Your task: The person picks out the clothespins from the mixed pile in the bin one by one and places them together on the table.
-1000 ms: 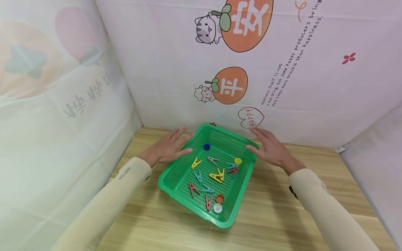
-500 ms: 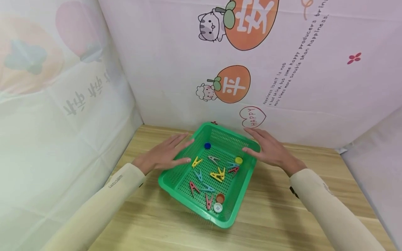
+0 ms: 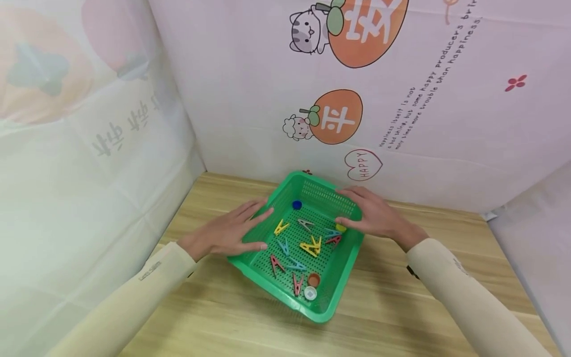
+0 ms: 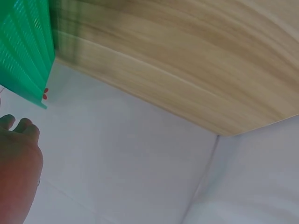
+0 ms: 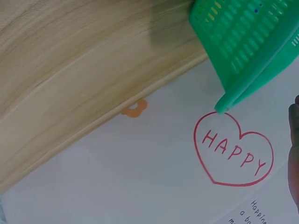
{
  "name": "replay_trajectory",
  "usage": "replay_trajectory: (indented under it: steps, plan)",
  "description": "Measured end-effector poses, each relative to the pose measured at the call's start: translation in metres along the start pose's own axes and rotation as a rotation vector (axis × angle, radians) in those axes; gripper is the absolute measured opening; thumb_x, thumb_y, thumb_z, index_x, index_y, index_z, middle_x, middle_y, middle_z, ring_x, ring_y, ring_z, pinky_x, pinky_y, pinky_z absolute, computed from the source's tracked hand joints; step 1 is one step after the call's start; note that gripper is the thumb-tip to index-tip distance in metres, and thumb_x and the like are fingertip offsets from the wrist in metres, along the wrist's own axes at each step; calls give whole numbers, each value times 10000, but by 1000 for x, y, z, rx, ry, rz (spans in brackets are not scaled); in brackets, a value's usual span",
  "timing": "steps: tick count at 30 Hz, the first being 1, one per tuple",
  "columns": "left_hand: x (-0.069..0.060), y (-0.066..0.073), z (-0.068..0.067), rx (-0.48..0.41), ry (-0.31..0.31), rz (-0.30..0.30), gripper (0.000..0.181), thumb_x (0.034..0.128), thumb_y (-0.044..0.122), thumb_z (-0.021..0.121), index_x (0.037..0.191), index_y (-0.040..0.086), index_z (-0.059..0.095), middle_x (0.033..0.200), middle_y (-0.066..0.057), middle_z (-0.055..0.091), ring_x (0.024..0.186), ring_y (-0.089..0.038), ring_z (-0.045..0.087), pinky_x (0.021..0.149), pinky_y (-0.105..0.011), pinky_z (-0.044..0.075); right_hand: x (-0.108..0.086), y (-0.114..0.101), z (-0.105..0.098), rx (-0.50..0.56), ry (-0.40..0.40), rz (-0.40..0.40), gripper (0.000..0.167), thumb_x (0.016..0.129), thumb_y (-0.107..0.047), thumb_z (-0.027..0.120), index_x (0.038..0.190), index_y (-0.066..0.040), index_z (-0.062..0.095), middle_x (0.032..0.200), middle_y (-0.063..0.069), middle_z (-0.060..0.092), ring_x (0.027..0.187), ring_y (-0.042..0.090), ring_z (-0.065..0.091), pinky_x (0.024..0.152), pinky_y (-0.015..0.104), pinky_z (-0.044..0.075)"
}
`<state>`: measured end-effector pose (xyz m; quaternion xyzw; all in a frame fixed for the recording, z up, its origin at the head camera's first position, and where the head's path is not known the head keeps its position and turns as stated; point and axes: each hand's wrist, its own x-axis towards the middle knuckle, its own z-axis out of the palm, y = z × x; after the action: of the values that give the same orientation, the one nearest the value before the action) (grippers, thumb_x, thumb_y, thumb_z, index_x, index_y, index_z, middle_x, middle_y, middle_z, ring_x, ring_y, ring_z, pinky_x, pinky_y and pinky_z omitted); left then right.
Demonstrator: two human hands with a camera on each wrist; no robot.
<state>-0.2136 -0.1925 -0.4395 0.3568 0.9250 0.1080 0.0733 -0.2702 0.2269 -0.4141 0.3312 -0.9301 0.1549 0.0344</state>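
Note:
A green plastic basket (image 3: pixel 341 280) stands on the wooden table, turned at an angle. On its floor lie several clothespins, among them a red clothespin (image 3: pixel 276 264), a grey clothespin (image 3: pixel 305 224) and a yellow clothespin (image 3: pixel 281 227). Bottle caps lie there too: a blue cap (image 3: pixel 297 205), a brown cap (image 3: pixel 314 279), a white cap (image 3: pixel 310 293) and a yellow one partly behind the right thumb. My left hand (image 3: pixel 229 230) hovers at the basket's left side, fingers extended, holding nothing. Over the right far corner is my right hand (image 3: pixel 374 215), also extended and holding nothing.
The wooden table (image 3: pixel 401 307) reaches back to a white printed cloth wall (image 3: pixel 250 99). Another cloth wall (image 3: pixel 111 198) rises along the left. The basket's far corner is close to the back wall.
My left hand has moved slightly nearer along the basket's left side. The right hand has shifted left over the far right corner, covering part of the yellow cap. The basket's contents look unchanged.

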Motion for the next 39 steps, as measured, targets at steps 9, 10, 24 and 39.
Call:
replay_trajectory:
  steps: [9, 10, 24, 39]
  plan:
    - [-13, 5, 7, -2, -15, 33, 1004, 1042, 724, 531, 1767, 154, 134, 1859, -79, 40, 1720, -347, 79, 1348, -584, 276, 9, -13, 0, -7, -21, -118, 751, 915, -503, 839, 1514, -98, 638, 1504, 153, 648, 1403, 386, 611, 1117, 644, 548]
    - [-15, 5, 7, -4, -13, 37, 1013, 1040, 721, 539, 1764, 133, 143, 1857, -87, 51, 1718, -356, 87, 1350, -580, 273, 10, -14, 1, -4, -30, -129, 744, 916, -505, 838, 1507, -97, 644, 1495, 148, 657, 1397, 380, 618, 1114, 632, 555]
    - [-29, 6, 16, -30, -50, 17, 1080, 1023, 730, 563, 1760, 98, 88, 1859, -56, 13, 1722, -342, 62, 1377, -536, 215, 32, -36, 11, -16, -90, -324, 634, 894, -439, 895, 1384, -82, 710, 1351, 91, 708, 1264, 290, 682, 1064, 507, 602]
    - [-33, 3, 28, -42, -38, 12, 1097, 1018, 742, 560, 1760, 101, 69, 1858, -38, -50, 1728, -302, 1, 1373, -517, 235, 58, -68, 28, -110, -265, -495, 581, 934, -463, 866, 1372, -111, 719, 1401, 68, 703, 1344, 277, 656, 1155, 478, 557]
